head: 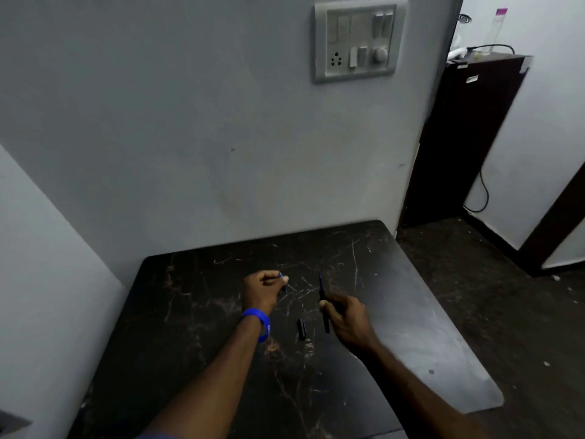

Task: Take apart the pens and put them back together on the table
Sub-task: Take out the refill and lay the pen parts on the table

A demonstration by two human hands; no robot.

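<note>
A: What took up most of the view?

B: A plain grey wall (pixel 190 122), with a switch panel (pixel 359 39) high on it. A dark cabinet (pixel 459 147) stood to the right, a cable (pixel 482 194) hanging beside it.

A: And the work surface?

B: A dark table (pixel 427 312), badly scratched, pushed against the wall. Both forearms reached over it from the near edge.

A: Left hand?

B: The left hand (pixel 261 291) was curled into a loose fist above the table, thumb and forefinger pinched on a small blue pen part (pixel 281 275). Only its tip showed; I could not tell which part it was. A blue wristband (pixel 259 323) sat on that wrist.

A: Right hand?

B: The right hand (pixel 345 320) was closed around a black pen body (pixel 324 307), held nearly upright and raised off the table. A thin blue refill (pixel 320 280) stuck up out of its top end. The lower end of the body poked out below the fingers.

A: Were the two hands touching?

B: No, they were apart, with bare table between them.

A: Anything loose on the table?

B: One short black pen piece (pixel 301 328), lying flat between the two wrists, nearer the right hand and touched by neither. It looked like a cap, though blur made that uncertain.
</note>
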